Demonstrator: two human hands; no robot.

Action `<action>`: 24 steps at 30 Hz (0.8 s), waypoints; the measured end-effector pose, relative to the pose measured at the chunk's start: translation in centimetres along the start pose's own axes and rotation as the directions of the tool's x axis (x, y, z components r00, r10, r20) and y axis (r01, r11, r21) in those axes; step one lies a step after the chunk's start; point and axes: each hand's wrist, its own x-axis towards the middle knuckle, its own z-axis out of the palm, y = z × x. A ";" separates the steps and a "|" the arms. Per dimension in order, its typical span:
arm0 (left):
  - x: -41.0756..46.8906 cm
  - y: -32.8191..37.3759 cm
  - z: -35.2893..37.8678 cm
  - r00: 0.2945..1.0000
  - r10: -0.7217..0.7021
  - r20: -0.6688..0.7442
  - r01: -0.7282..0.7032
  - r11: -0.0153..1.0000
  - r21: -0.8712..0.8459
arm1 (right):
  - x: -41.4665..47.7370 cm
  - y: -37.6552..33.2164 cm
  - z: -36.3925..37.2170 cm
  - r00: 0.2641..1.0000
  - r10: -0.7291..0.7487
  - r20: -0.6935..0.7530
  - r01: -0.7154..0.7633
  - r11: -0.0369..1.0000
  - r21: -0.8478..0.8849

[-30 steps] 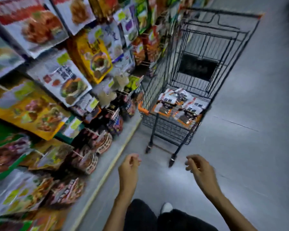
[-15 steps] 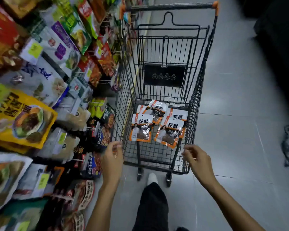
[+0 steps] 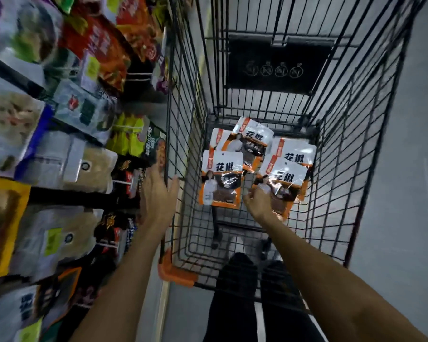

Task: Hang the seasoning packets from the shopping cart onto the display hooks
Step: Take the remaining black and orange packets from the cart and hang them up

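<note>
Orange-trimmed seasoning packets (image 3: 220,178) lie in the cart (image 3: 356,144). Your right grip (image 3: 258,203) touches one, closure unclear; your left grip (image 3: 157,193), spread wide, is beside the cart's wall. Pickup step: next, pinch and lift.

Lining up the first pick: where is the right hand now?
Head view: the right hand is low inside the shopping cart, at the near corner of the near-right seasoning packet, right of the near-left packet.
</note>
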 end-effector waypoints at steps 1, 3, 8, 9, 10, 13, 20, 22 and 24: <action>0.3 -0.4 0.6 1.000 0.000 0.013 0.000 1.000 -0.008 | 1.2 0.2 0.9 0.999 0.050 0.020 -0.050 0.999 0.004; 0.7 -1.0 1.5 0.999 0.032 0.016 -0.032 0.999 -0.018 | 3.5 0.9 2.6 0.989 0.138 0.051 -0.140 0.990 0.030; 0.9 -1.8 2.8 0.997 0.075 -0.031 -0.076 0.997 -0.019 | 6.4 1.7 5.9 0.984 0.172 0.052 -0.174 0.984 0.043; 1.0 -2.0 3.0 0.997 0.072 -0.027 -0.073 0.997 -0.016 | 6.5 1.8 6.4 0.988 0.149 0.043 -0.150 0.989 0.006; 1.0 -2.2 3.1 0.998 0.067 -0.020 -0.067 0.998 -0.016 | 6.7 1.9 6.9 0.990 0.139 0.028 -0.139 0.990 -0.013; 1.0 -2.6 3.0 0.998 0.060 0.009 -0.060 0.996 -0.067 | 6.8 1.5 7.7 0.986 0.163 -0.028 -0.164 0.986 -0.010; 1.0 -2.8 2.7 0.996 0.087 0.027 -0.082 0.987 -0.137 | 7.9 1.4 8.8 0.947 0.296 -0.123 -0.303 0.952 -0.043; 0.9 -2.7 2.6 0.996 0.082 0.027 -0.078 0.988 -0.133 | 7.7 1.4 9.2 0.935 0.300 -0.188 -0.305 0.952 0.001; 0.8 -2.6 2.6 0.995 0.096 0.021 -0.092 0.984 -0.152 | 7.5 1.3 9.4 0.927 0.302 -0.221 -0.286 0.953 0.099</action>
